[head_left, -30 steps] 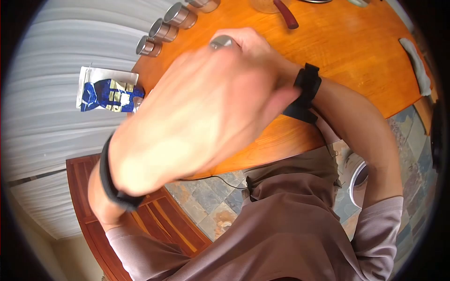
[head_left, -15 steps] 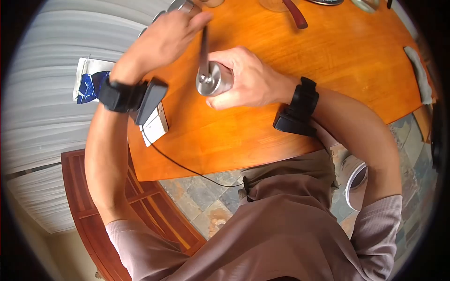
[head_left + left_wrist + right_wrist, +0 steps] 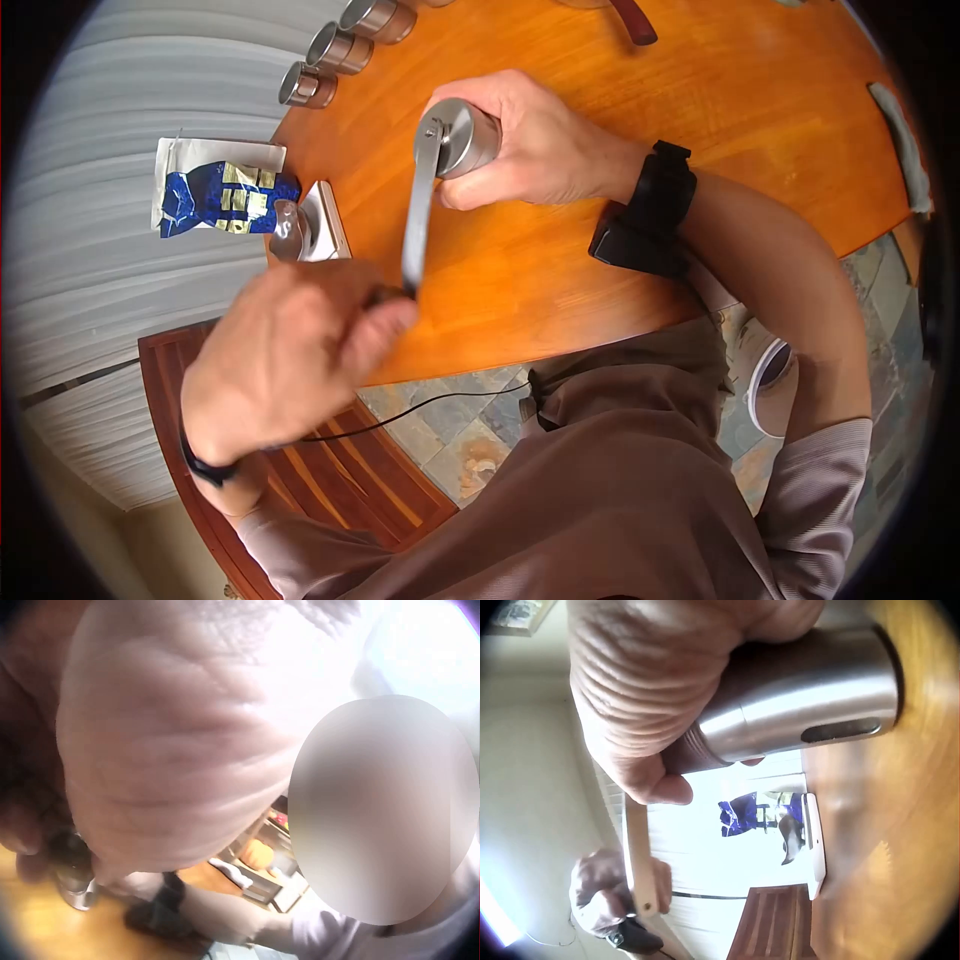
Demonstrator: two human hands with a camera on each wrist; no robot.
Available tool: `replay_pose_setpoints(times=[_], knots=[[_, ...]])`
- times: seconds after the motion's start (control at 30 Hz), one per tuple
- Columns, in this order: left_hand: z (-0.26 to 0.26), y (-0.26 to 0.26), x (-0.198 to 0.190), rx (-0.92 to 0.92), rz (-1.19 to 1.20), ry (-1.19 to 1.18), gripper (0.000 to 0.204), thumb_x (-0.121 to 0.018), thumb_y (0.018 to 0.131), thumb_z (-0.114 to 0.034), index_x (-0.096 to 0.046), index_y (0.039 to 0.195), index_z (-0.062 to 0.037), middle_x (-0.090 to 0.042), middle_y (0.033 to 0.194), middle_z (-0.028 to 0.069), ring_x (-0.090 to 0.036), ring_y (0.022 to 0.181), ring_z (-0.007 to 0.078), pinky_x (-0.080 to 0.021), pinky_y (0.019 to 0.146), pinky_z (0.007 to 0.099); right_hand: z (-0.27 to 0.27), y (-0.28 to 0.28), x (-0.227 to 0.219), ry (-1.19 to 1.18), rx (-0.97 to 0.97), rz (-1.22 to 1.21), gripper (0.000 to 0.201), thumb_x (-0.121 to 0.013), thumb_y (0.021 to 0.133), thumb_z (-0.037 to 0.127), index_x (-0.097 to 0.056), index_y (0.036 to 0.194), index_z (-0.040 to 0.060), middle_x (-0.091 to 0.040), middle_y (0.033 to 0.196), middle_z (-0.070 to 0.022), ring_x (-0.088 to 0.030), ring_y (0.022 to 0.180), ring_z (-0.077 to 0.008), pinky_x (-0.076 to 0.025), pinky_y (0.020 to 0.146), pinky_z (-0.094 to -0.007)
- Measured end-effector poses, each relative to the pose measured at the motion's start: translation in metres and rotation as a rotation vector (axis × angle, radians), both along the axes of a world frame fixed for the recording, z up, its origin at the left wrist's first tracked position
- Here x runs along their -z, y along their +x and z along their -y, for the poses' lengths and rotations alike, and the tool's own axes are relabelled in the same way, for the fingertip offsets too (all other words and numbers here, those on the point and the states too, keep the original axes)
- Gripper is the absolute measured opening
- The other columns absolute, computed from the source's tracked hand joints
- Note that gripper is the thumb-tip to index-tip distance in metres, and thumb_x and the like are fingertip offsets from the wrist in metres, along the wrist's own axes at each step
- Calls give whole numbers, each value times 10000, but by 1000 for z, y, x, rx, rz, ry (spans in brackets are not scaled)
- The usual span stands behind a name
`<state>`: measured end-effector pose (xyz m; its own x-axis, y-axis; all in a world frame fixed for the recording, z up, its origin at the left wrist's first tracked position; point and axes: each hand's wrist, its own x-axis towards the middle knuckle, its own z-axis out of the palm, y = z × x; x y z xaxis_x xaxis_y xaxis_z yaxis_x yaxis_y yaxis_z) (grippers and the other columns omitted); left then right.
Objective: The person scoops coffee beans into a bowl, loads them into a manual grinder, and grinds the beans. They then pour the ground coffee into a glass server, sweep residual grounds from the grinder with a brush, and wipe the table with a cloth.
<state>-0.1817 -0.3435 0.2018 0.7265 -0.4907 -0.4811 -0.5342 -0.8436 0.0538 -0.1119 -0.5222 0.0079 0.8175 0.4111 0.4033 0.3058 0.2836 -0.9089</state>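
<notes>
Two hands on one metal hand grinder (image 3: 476, 140). Fingers of the right hand (image 3: 545, 150) curled round its body; fingers of the left hand (image 3: 290, 350) closed on the end of the crank (image 3: 421, 220), blurred. Grinder stands roughly upright over the bench (image 3: 560, 280), in front of the person; from the right wrist view, cannot tell whether the base touches. Crank points back toward the person. Left of the grinder, near the bench edge: flat white object (image 3: 328, 222), curved shiny piece (image 3: 288, 230) beside it, blue-and-silver bag (image 3: 225, 195) just beyond. Farther off: three metal cups (image 3: 340, 48) in a row; dark red handle (image 3: 634, 22); grey cloth (image 3: 900, 145) at the right edge.
</notes>
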Motion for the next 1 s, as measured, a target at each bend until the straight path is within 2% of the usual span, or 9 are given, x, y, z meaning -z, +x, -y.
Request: replay_pose_setpoints(times=[0.13,0.2,0.33,0.4,0.5,0.6,0.73,0.9,1.0], knots=[[-21,46,1,-323,-37,87,494,-617,1021,-435,-699,935,44,-577,659,173,-517,592,292,-443,614,418,-1,-2,0,6,20,-5,236,-786,775,78,-636,950,30,-599,785,45,-542,744,-38,-451,674,-228],[-25,75,5,-355,-42,134,587,-524,1051,-525,-672,916,26,-589,703,58,-506,641,173,-436,621,352,-3,-2,4,16,29,-4,233,-787,780,73,-633,951,33,-608,783,39,-558,746,-40,-456,674,-229],[-12,130,23,-197,156,11,577,-526,1057,-498,-655,924,48,-562,715,75,-498,649,147,-444,616,345,-2,-8,2,-53,-43,73,227,-780,784,41,-629,954,27,-680,826,3,-635,770,-60,-493,700,-238],[6,139,34,184,350,-204,540,-529,1061,-455,-632,914,53,-535,711,105,-475,616,157,-435,594,337,-1,-8,1,-66,-70,72,244,-786,780,43,-631,967,23,-677,810,6,-636,769,-61,-503,713,-247],[58,116,19,210,319,-335,420,-577,1040,-341,-615,889,49,-534,697,144,-500,585,209,-431,570,343,0,-9,-1,-156,-34,170,267,-798,768,50,-629,973,28,-683,872,-3,-639,813,-68,-508,731,-258],[118,96,-33,-35,-245,-9,196,-602,960,-158,-636,890,21,-643,683,90,-601,573,191,-519,592,368,-8,-9,6,61,-7,121,266,-795,721,163,-641,887,24,-620,744,-44,-583,682,-168,-468,629,-330],[92,21,-5,456,213,-261,209,-666,872,-139,-592,804,45,-534,641,127,-508,561,277,-427,523,372,-10,-14,1,-47,373,399,247,-788,745,183,-643,883,39,-614,751,-13,-570,690,-140,-467,630,-317],[34,-19,-11,176,190,2,161,-659,873,-119,-616,809,22,-571,674,159,-585,605,336,-462,570,427,7,-6,-1,30,-35,-92,238,-796,734,166,-652,870,36,-576,717,27,-508,663,-72,-413,595,-266],[-2,-4,-11,4,187,156,210,-651,941,-169,-620,865,24,-613,739,201,-601,645,393,-477,605,471,0,-5,5,21,-61,-19,273,-803,783,58,-643,1002,28,-625,844,32,-567,770,-43,-452,684,-228]])
